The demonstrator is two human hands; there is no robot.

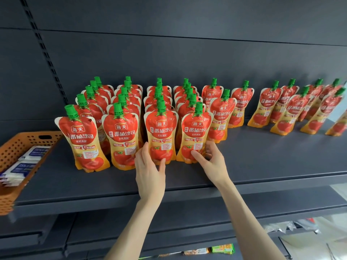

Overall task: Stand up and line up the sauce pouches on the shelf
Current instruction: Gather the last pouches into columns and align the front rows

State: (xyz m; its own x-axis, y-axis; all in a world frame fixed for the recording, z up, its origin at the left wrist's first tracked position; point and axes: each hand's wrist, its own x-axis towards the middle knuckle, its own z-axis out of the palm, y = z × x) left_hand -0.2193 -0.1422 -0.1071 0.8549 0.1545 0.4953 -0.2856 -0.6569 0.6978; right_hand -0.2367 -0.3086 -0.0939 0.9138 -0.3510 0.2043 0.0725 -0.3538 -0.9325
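Squaring up the front row: left hand (150, 171) grips one tomato sauce pouch (160, 134), right hand (213, 160) pinches the neighbouring pouch (194, 134); best keep bases flat, fronts level.

Retail shop, grocery aisle. Dark metal gondola shelf (244, 166) with a slotted upright (47, 57) on the back panel. Dozens of identical green-capped tomato sauce pouches (160, 136) faced in rows. Orange perforated basket (13, 147) of white packets (28, 158) alongside. More packaged goods (223, 248) on a lower tier.
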